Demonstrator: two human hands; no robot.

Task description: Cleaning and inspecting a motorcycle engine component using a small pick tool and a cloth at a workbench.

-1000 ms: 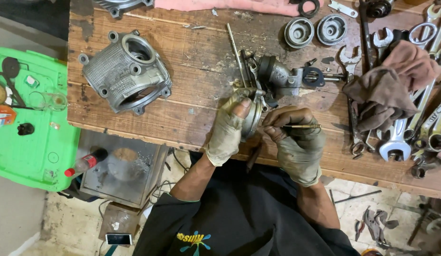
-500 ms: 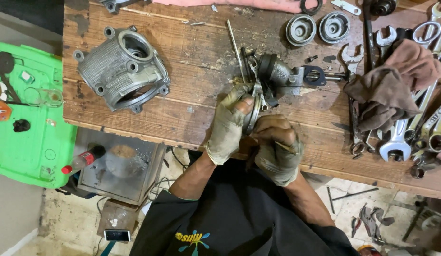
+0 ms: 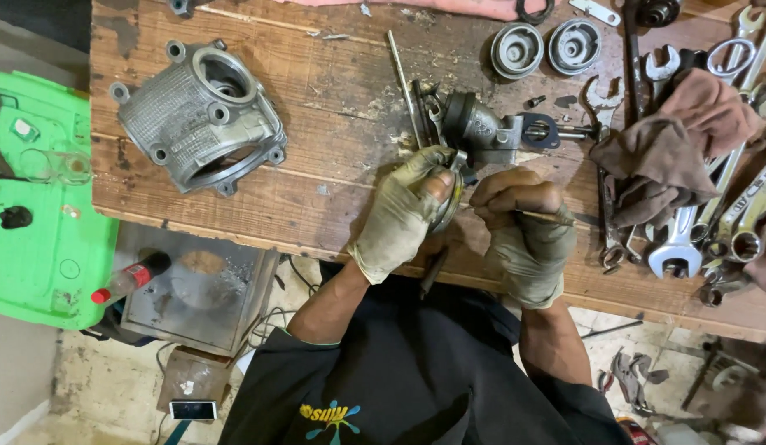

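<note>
On scarred plank workbench (image 3: pixel 317 82), grey housing (image 3: pixel 200 115), spanners (image 3: pixel 696 239); concrete floor (image 3: pixel 70 387) below.

Bright even daylight, soft shadows, sharp focus
</note>
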